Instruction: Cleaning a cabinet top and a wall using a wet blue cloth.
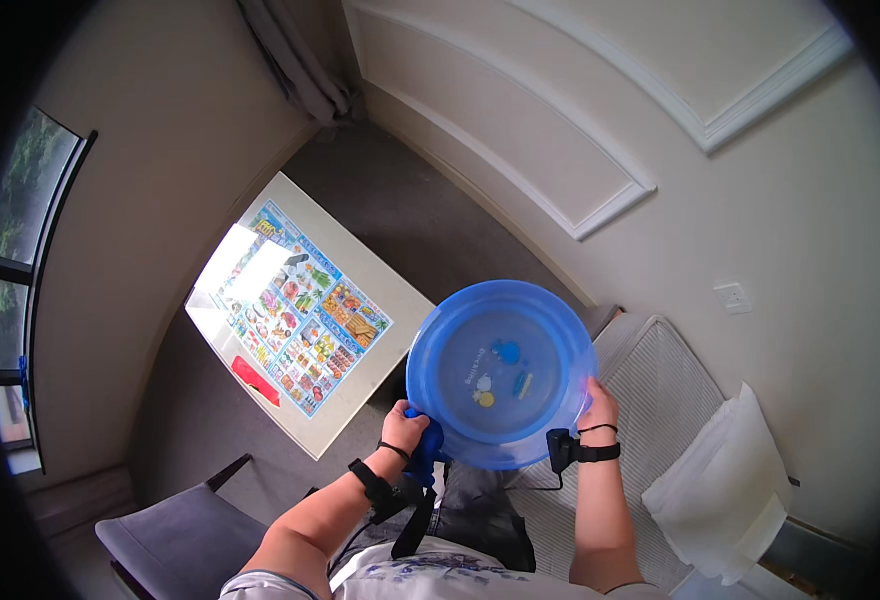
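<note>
A round, translucent blue plastic basin (500,375) with duck pictures inside is held up in front of my body. My left hand (407,433) grips a bunched dark blue cloth (426,450) beside the basin's lower left rim; whether its fingers also pinch the rim cannot be told. My right hand (597,405) is closed on the basin's right rim, its fingers partly hidden. The basin's far left edge overlaps the corner of a pale table in this view. Both wrists wear black straps with small devices.
The pale table (402,300) bears a colourful printed poster (312,315) and a red item (256,381). A grey chair (184,532) stands at lower left. On the right are a ribbed, light-coloured seat (635,367) and a white cushion (717,480), beside the wall.
</note>
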`<state>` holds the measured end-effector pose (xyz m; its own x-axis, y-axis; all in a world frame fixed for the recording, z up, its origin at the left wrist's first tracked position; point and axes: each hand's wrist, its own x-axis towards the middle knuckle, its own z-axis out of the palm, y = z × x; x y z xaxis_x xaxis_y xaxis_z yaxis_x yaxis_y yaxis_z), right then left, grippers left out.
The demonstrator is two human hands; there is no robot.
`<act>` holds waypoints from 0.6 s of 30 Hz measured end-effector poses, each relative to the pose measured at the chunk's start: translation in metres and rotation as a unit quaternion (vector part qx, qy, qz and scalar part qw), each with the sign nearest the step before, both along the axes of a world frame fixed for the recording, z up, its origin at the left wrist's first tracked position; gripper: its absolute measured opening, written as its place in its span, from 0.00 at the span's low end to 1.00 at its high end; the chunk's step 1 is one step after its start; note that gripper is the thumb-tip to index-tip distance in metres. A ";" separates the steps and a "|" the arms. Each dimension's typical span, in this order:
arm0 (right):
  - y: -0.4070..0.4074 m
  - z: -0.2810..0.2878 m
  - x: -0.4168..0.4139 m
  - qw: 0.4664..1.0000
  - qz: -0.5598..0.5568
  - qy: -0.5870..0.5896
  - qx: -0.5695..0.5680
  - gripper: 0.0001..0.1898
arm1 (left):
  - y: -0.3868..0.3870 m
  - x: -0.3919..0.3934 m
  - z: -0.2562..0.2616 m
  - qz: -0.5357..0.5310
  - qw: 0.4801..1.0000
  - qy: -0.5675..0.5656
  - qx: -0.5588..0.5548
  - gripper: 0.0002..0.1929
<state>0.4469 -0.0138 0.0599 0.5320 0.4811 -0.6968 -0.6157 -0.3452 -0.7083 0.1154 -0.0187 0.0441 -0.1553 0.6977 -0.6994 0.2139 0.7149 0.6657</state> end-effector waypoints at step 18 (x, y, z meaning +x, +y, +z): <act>0.103 0.029 -0.236 0.991 0.101 0.084 0.034 0.09 | 0.027 -0.239 -0.011 0.144 0.989 0.010 0.041 0.18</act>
